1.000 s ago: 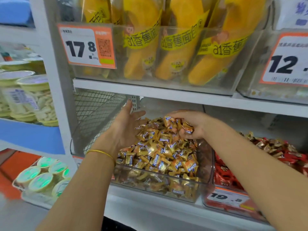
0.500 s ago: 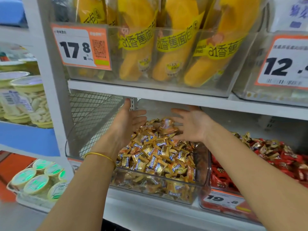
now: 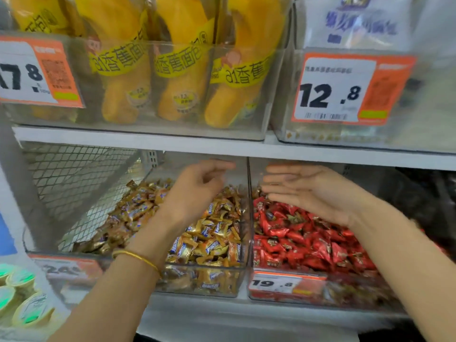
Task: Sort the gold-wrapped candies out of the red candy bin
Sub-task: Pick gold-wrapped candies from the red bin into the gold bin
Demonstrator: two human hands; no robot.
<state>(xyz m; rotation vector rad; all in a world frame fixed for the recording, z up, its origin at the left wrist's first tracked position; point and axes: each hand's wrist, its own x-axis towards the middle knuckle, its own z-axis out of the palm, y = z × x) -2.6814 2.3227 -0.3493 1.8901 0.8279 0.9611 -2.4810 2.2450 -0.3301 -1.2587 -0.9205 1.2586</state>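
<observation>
Head view: the right hand (image 3: 311, 191) hovered over the rear of the clear plastic bin of red-wrapped candies (image 3: 357, 291). Its grip was spread, fingers straight and side by side, palm turned toward the left, nothing in it. The left hand (image 3: 197, 191) hung over the neighbouring clear plastic bin heaped with gold wrappers (image 3: 197, 285). Its grip was loosely curled with no candy seen in it, though blur softened the fingers. A thin gold bangle (image 3: 138, 257) sat on the left wrist.

Task items: a few stray gold-wrapped candies (image 3: 257, 193) lay in the rear left corner of the red bin, just under the right fingertips and beside the dividing wall. One or two brownish-gold wrappers seemed mixed in further forward, but were too small to be sure.

Judged step: reaching for the strays. Notes on doing it well:
- Lower the right hand onto that rear corner and pinch gold wrappers only. Do not scoop, since red pieces lay touching them.
- Lift clear of the dividing wall before crossing to the gold bin.
- Rake the red heap lightly to expose buried gold. The foil looked slippery and the heap sloped forward, so a spill over the front edge above the orange price tag reading 19.8 (image 3: 274, 283) seemed possible.
</observation>
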